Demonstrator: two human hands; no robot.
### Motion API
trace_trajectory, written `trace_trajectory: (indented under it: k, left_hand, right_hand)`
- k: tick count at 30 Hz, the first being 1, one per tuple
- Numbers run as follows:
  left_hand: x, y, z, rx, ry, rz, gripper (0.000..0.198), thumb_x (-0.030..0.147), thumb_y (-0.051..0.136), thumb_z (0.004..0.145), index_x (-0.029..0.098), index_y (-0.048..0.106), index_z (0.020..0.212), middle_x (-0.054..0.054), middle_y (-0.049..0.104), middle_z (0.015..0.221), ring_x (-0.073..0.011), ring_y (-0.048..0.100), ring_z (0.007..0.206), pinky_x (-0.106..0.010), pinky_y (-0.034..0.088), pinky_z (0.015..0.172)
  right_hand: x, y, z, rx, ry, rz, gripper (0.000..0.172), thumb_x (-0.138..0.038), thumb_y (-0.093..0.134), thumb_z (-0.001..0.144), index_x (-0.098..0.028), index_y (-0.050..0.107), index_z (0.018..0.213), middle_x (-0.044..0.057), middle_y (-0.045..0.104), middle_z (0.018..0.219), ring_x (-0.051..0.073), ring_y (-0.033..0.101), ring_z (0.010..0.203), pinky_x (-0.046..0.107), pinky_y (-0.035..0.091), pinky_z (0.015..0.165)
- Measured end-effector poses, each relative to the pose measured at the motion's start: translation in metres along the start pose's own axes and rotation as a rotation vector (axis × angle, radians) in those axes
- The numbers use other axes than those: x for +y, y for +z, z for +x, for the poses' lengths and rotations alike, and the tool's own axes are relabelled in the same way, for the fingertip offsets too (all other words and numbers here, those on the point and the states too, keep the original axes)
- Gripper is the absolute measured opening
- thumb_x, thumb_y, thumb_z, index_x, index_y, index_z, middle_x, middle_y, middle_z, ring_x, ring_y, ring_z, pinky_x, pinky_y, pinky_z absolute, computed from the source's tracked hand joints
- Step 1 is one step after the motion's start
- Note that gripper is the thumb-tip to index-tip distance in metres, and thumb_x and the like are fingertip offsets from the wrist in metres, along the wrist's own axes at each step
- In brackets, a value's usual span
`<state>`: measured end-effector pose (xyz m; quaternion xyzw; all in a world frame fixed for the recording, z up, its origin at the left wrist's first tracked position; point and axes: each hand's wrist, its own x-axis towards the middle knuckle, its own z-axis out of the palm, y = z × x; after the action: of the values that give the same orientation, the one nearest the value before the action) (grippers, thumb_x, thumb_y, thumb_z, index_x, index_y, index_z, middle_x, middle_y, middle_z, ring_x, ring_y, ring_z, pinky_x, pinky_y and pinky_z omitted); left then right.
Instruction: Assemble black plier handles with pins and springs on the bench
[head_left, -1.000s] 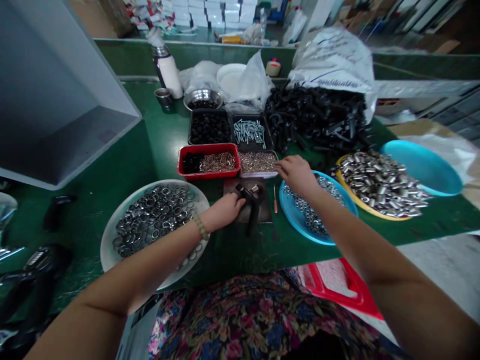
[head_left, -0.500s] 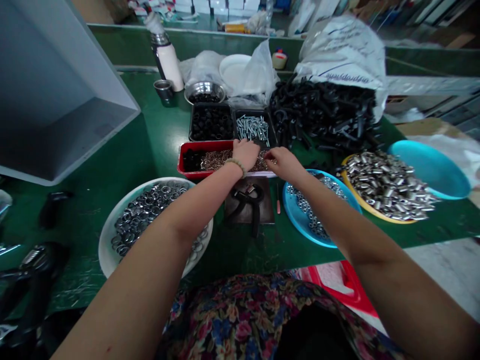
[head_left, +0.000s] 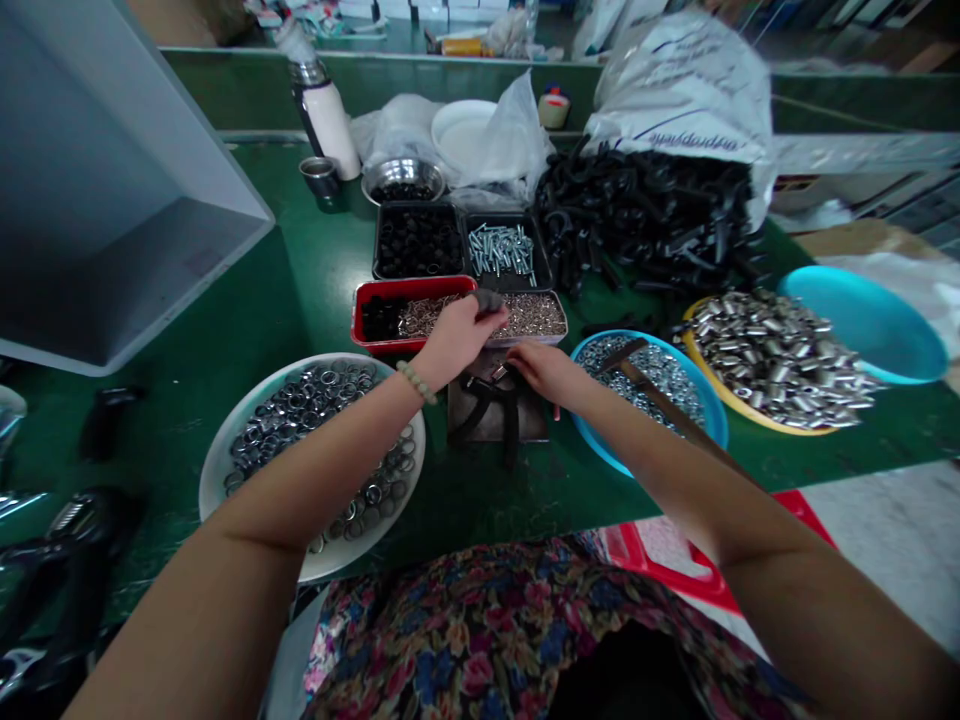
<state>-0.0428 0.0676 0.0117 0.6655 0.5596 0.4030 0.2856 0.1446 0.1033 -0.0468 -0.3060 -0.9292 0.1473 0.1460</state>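
Note:
My left hand (head_left: pixel 461 335), a beaded bracelet at its wrist, hovers over the near side of the small-parts trays with thumb and fingers pinched. A dark patch shows at its fingertips; what they hold is unclear. My right hand (head_left: pixel 549 370) is closed in a pinch beside the metal bit at the top of a forked black plastic part (head_left: pixel 487 392). Anything between its fingertips is too small to name. That part lies on a dark metal plate (head_left: pixel 532 425). Just behind are a red tray (head_left: pixel 365 345) with black and coppery pieces and a pale tray (head_left: pixel 564 318) of tiny metal pieces.
A white basin (head_left: pixel 214 470) of metal rings stands left. To the right, a hammer (head_left: pixel 649 388) lies across a blue basin (head_left: pixel 721 420) of small metal parts, near a yellow basin (head_left: pixel 694 345) of metal sleeves. Behind are screws (head_left: pixel 501 250) and heaped black parts (head_left: pixel 645 215).
Both hands have drawn back from the small-parts trays towards me. My right hand now reaches the forked black part, and the hammer has come into view beside my right forearm.

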Motion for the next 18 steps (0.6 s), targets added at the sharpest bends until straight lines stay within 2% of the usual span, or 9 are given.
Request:
trace_trajectory:
  k: [3, 6, 13, 18]
  left_hand:
    - [-0.012, 0.000, -0.041, -0.044, -0.038, -0.005, 0.019, 0.028, 0.054, 0.090, 0.013, 0.066, 0.087, -0.003, 0.066, 0.083, -0.0149, 0.060, 0.079, -0.028, 0.048, 0.082]
    - [-0.026, 0.010, -0.067, -0.004, 0.010, 0.137, 0.019, 0.028, 0.055, 0.090, 0.013, 0.066, 0.089, -0.005, 0.062, 0.093, -0.0161, 0.058, 0.089, -0.029, 0.047, 0.088]
    - [-0.029, 0.026, -0.077, -0.088, 0.111, 0.597, 0.029, 0.036, 0.048, 0.094, 0.013, 0.065, 0.090, -0.008, 0.059, 0.096, -0.0180, 0.056, 0.088, -0.029, 0.047, 0.083]
    - [-0.027, 0.029, -0.079, -0.108, 0.191, 0.794, 0.029, 0.033, 0.045, 0.095, 0.013, 0.065, 0.090, -0.010, 0.058, 0.096, -0.0195, 0.056, 0.090, -0.030, 0.048, 0.079]
  right_hand:
    - [-0.001, 0.000, -0.001, -0.005, -0.011, 0.005, 0.018, -0.019, 0.044, 0.093, -0.015, 0.061, 0.098, 0.011, 0.065, 0.095, 0.021, 0.061, 0.091, 0.036, 0.050, 0.081]
    - [-0.001, 0.000, -0.002, 0.002, 0.001, 0.003, 0.018, -0.020, 0.044, 0.094, -0.016, 0.061, 0.098, 0.010, 0.065, 0.095, 0.021, 0.061, 0.091, 0.035, 0.050, 0.080]
    - [-0.004, 0.000, -0.006, 0.007, 0.022, -0.045, 0.016, -0.020, 0.045, 0.094, -0.017, 0.060, 0.098, 0.008, 0.065, 0.096, 0.019, 0.062, 0.089, 0.032, 0.049, 0.079]
    - [-0.013, 0.004, -0.008, -0.046, 0.041, -0.233, 0.016, -0.019, 0.043, 0.095, -0.015, 0.059, 0.098, 0.010, 0.063, 0.096, 0.020, 0.062, 0.087, 0.030, 0.047, 0.074]
